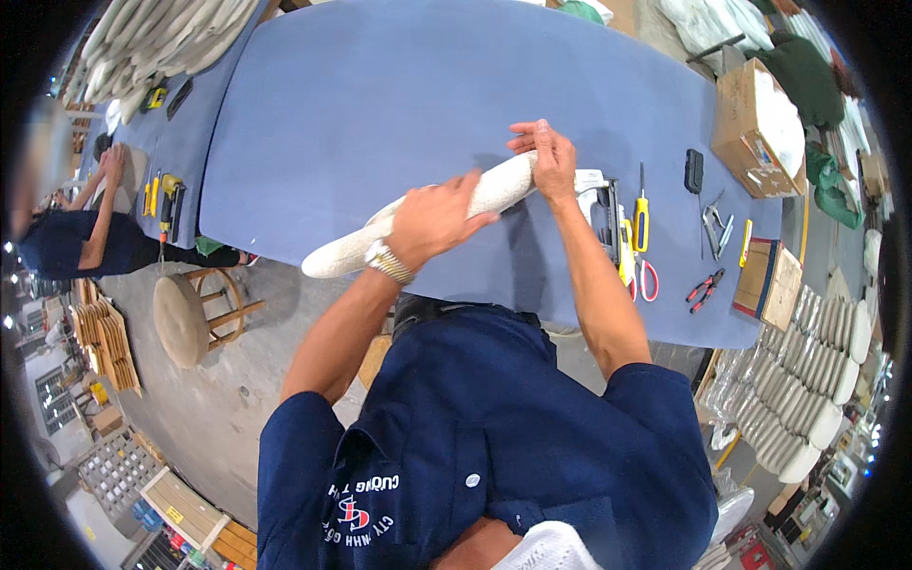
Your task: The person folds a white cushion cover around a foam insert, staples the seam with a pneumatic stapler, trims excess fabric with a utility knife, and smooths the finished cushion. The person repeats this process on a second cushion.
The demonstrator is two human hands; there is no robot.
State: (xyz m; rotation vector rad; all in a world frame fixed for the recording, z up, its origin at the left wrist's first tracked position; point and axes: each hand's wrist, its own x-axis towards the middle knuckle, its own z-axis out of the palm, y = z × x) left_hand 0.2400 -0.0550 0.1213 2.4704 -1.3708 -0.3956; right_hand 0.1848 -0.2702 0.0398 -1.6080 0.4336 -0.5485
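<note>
A cream, fabric-covered padded seat (339,251) is tilted so that I see it nearly edge-on, its left end out past the table's near edge. My left hand (435,218), with a watch at the wrist, lies across its middle and grips it; the fingers are slightly blurred. At the seat's right end is my right hand (551,161), its fingers stretched out and the palm side against the padding. Just right of that hand lies a staple gun (600,195), partly hidden by my forearm. The seat's underside cannot be seen.
On the blue table (370,85) to the right lie a yellow screwdriver (641,220), red-handled scissors (648,281), red pliers (706,291) and a cardboard box (750,128). A co-worker (81,228) stands at left near a round stool (182,320). Padded seats (798,366) are stacked at right.
</note>
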